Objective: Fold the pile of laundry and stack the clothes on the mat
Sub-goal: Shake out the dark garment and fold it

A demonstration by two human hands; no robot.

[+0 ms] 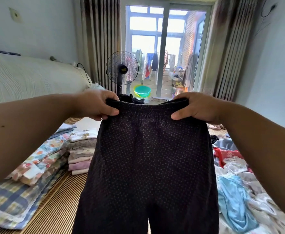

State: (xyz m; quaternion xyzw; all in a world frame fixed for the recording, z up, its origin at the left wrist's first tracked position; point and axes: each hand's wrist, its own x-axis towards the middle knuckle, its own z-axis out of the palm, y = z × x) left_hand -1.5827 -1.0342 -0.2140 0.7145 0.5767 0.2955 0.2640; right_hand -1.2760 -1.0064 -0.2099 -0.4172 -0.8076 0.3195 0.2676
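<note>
— Both hands pinch the waistband: left hand (97, 105) at one corner, right hand (194, 107) at the other; the dark dotted trousers (148, 166) hang upright between them.

— And the legs?

— Cut off at the bottom edge; the mat (57, 205) beneath the grip is mostly hidden; folded stacks (81, 154) lie left of it, the unfolded pile (236, 179) right; its garments blur together.
</note>
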